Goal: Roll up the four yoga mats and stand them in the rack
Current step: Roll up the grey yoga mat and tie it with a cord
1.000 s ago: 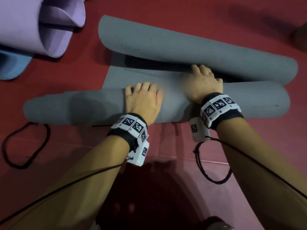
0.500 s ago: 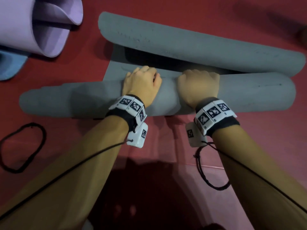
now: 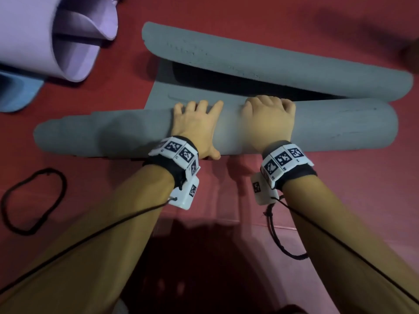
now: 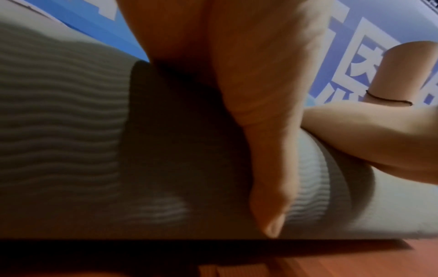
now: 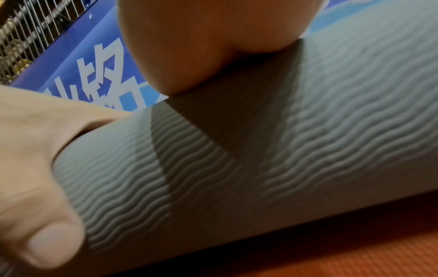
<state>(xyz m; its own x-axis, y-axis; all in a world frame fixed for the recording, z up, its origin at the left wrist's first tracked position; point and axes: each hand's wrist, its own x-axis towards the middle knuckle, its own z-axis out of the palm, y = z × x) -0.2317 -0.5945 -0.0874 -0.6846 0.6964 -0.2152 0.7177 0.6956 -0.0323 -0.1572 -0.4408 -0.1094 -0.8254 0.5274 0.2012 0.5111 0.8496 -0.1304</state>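
Hands (image 3: 197, 128) (image 3: 269, 123) pressing ribbed grey foam mat (image 3: 340, 130) roll, red floor (image 3: 340, 189)

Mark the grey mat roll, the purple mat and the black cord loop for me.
grey mat roll (image 3: 340, 128), head view, top of its right half.
purple mat (image 3: 27, 35), head view, outer wrap.
black cord loop (image 3: 62, 189), head view, right bend.

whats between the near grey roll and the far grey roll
A flat strip of the same grey mat, partly in shadow, joins near roll and far roll; head view.
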